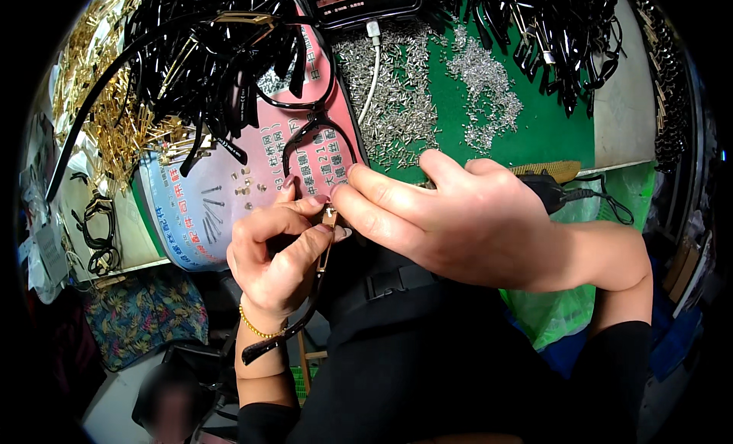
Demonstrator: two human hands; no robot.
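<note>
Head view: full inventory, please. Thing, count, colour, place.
Dark plastic eyeglass temple arm: one, black-brown with a gold hinge end, pinched between both hands.
Black eyeglass front frame: one, on the pink printed sheet.
Black temple arms pile: many, top left; more top right.
Gold metal hinge parts: many, far left.
Small silver screws: many, heaped on the green mat.
Phone: one, black, top centre, white cable plugged in.
Gold bracelet: one, left wrist.
Left hand: grips the temple arm.
Right hand: fingertips at the hinge end.
</note>
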